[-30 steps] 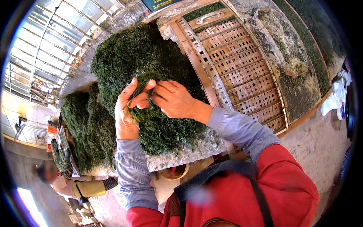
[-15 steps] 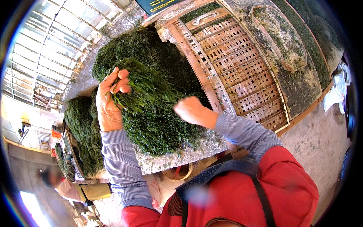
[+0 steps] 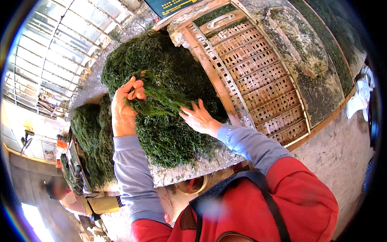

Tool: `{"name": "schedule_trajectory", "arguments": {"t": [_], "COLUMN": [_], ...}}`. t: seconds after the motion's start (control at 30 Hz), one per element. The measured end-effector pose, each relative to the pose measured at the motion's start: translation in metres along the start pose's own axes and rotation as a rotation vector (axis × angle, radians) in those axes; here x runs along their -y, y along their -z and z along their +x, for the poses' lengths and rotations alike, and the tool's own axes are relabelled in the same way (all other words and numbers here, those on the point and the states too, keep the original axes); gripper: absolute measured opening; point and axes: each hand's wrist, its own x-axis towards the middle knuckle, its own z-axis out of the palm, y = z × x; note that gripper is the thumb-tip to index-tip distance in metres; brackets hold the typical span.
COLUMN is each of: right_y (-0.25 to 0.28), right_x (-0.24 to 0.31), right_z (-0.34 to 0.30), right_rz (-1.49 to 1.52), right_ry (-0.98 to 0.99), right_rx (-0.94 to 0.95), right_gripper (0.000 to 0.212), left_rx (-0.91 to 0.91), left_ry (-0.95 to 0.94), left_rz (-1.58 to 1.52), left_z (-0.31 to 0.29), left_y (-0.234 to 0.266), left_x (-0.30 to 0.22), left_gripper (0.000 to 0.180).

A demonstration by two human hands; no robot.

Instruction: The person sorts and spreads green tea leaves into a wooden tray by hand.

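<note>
My left hand [image 3: 124, 108] pinches a green tuft [image 3: 164, 97] over the pile [image 3: 173, 141] on the counter [image 3: 181, 171]; my right hand [image 3: 200, 119], fingers loosely spread, is at its loose end. Only this tuft is up; most of the pile, I judge, is untouched.

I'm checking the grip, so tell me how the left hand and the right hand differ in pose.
The left hand is curled shut on a bunch of green strands; the right hand is open, its fingers apart. The left hand points toward the picture's top; the right hand slants in toward the left, near the bunch's loose end. Both are bare and come out of striped sleeves.
</note>
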Motion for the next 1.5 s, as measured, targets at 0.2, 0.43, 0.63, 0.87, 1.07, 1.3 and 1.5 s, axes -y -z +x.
{"name": "schedule_trajectory", "arguments": {"t": [0.2,0.43,0.63,0.87,1.07,1.3,1.5], "right_y": [-0.032,0.067,0.099,0.053,0.117,0.164,0.202], "right_x": [-0.012,-0.026,-0.019,0.009,0.013,-0.096,-0.267], "right_z": [-0.051,0.022,0.088,0.014,0.043,0.035,-0.025], "right_rz": [0.208,0.43,0.523,0.749,2.284,2.807,2.419], "right_ry": [-0.144,-0.317,-0.173,-0.021,-0.075,-0.056,-0.786], "right_rx": [0.291,0.36,-0.511,-0.512,0.166,-0.099,-0.626], "right_gripper": [0.045,0.034,0.056,0.04,0.076,0.077,0.016], "left_rx": [-0.084,0.295,0.347,0.211,0.154,0.187,0.351], "left_ry": [-0.177,-0.179,-0.179,-0.207,-0.111,0.075,0.156], "left_rz": [0.078,0.077,0.074,0.165,0.22,0.399,0.522], "left_z": [-0.012,-0.032,-0.042,-0.045,-0.044,-0.038,0.034], "left_y": [-0.011,-0.03,-0.038,-0.011,-0.034,-0.112,-0.168], "left_x": [-0.032,-0.089,-0.106,-0.076,0.014,0.101,0.16], "left_gripper": [0.01,0.009,0.016,0.015,0.037,0.028,0.031]}}
